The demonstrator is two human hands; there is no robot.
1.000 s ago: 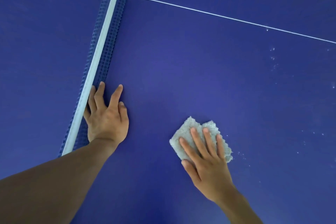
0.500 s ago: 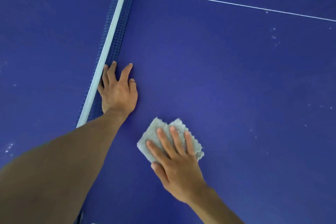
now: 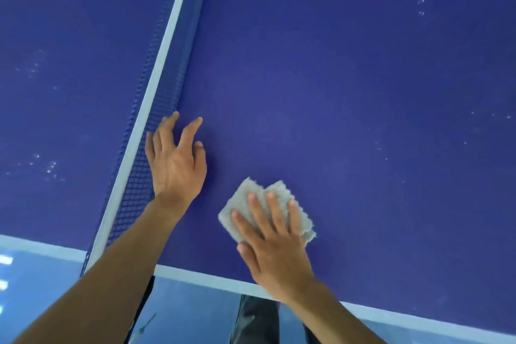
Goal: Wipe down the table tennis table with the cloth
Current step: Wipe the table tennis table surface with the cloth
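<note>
1. Both hands have come back toward the person since a moment ago. The white near edge (image 3: 209,278) of the table (image 3: 335,92) now shows, and it did not before. The cloth (image 3: 243,198) has slid closer to the left hand (image 3: 176,165) too.
2. The right hand (image 3: 275,254) lies flat on top of the cloth. Its fingers are straight and a little apart. They press the cloth down and do not curl round it.
3. The cloth is a folded grey pad. It sits on the blue top, near the white edge and a little way to the right of the net (image 3: 134,176).
4. The left hand rests on the table just beside the net. Its fingers are spread out and it holds nothing. It looks like it props the person up.
5. I think this is the middle of the wiping job, on the strip next to the net.
6. Little white specks (image 3: 421,7) still sit far off to the right. More specks (image 3: 50,167) lie on the other side of the net. So lots of the table is likely not wiped yet.
7. The next move calls for a long, flat push away from the edge, out toward the specks on the right. The fingers should keep pressing down, or the cloth may slip out or come unfolded.
</note>
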